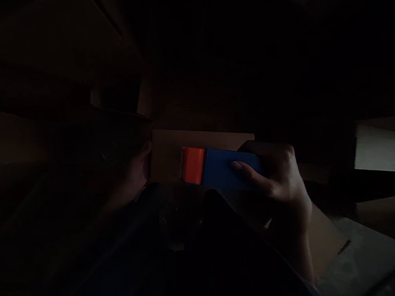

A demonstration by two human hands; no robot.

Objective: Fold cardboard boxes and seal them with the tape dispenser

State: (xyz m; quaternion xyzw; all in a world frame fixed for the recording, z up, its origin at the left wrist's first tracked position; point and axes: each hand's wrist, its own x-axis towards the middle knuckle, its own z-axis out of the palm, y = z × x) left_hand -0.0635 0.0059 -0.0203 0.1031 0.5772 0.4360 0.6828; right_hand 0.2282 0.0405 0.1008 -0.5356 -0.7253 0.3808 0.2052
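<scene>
The scene is very dark. My right hand (280,179) is wrapped around a blue tape dispenser (224,168) with an orange front guard (193,164), held sideways in front of a brown cardboard box (166,153). My left hand (138,172) rests against the box's left side, its fingers curled at the edge. What the left hand grips, if anything, is lost in shadow.
Stacked cardboard boxes (49,63) loom dimly at the upper left. A pale surface (381,151) shows at the right edge. A flat cardboard piece and a grey surface (362,254) lie at the lower right. Dark clothing fills the bottom centre.
</scene>
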